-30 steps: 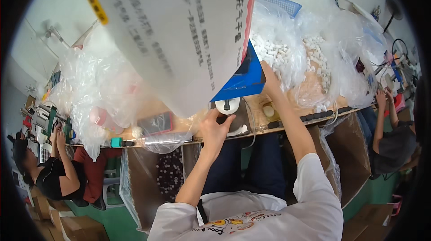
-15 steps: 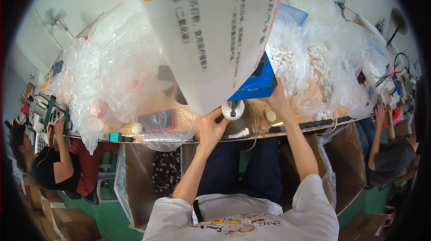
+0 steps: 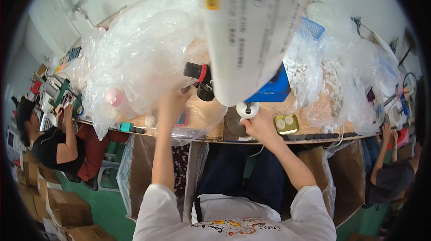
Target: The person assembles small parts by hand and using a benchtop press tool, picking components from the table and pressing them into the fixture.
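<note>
At the table's front edge, my right hand [image 3: 261,127] has its fingers closed at the side of a white round piece [image 3: 242,111]. The piece sits beneath the dark tip of a blue bench machine [image 3: 272,89]. My left hand [image 3: 173,102] is out over the table to the left, beside a clear plastic bag [image 3: 148,52]; its fingers are smeared by motion. Close to that hand are a black part with a red band [image 3: 197,71] and a black round knob [image 3: 205,92]. A white printed sheet [image 3: 251,39] hides much of the machine.
Right of my right hand lies a gold tin [image 3: 286,124] with pale round pieces inside. Many small white parts [image 3: 331,84] lie in plastic farther right. A pink bottle [image 3: 119,99] and a teal item [image 3: 126,127] are at left. Co-workers [image 3: 51,151] sit at both sides.
My left hand has left the white round piece and moved left toward the plastic bag. My right hand has come down from the blue machine to the white piece. The view has shifted.
</note>
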